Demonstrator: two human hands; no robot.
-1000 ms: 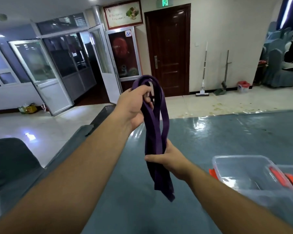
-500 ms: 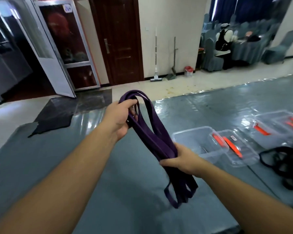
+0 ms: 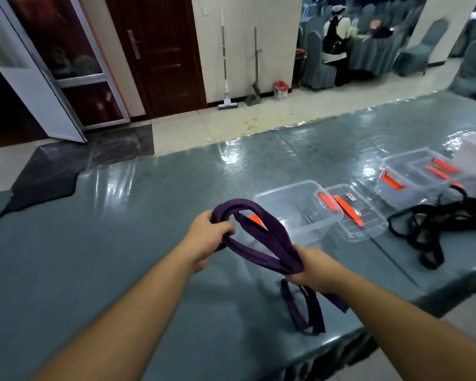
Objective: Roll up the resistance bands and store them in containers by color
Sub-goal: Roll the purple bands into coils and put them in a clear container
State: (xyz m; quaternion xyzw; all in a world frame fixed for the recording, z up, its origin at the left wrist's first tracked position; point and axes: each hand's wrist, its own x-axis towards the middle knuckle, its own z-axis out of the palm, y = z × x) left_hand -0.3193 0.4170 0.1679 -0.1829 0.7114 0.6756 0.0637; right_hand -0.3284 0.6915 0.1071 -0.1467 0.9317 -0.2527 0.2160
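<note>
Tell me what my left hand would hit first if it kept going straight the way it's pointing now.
Probably the open clear box. Your left hand, gripping the top loop of the purple band, points up and to the right across the table, and that box is next in line. Depth is hard to judge from this one view.

Purple resistance band [image 3: 261, 243]; black bands [image 3: 434, 224]; clear containers [image 3: 300, 213] with orange latches [image 3: 346, 210]; grey-blue glossy worktop [image 3: 94, 257].

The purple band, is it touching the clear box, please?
Cannot tell. In the head view the purple band overlaps the clear box, but depth between them is unclear.
</note>
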